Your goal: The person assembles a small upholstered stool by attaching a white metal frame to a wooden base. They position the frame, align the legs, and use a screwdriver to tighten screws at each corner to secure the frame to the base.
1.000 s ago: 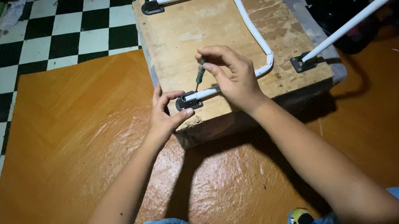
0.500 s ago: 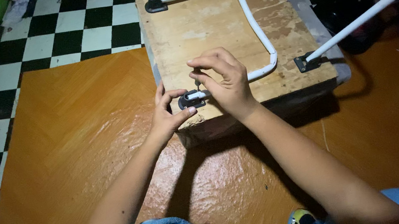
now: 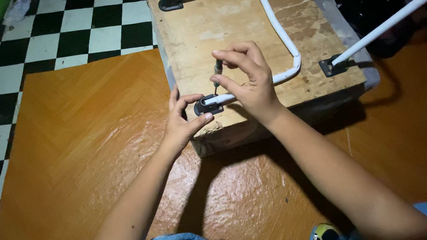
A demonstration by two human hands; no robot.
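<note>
Orange wood-pattern floor (image 3: 79,155): upturned wooden seat base (image 3: 223,29), white tube frame (image 3: 279,32). Right hand (image 3: 250,84) pinches small screwdriver (image 3: 216,74) upright over black bracket (image 3: 206,106). Left hand (image 3: 183,121), fingers curled, steadies that bracket at near corner.

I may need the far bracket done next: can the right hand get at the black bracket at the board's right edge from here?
Probably yes. The black bracket lies bare on the wooden board, beside the right hand, with only the low white tube between. That hand holds a small screwdriver.
</note>
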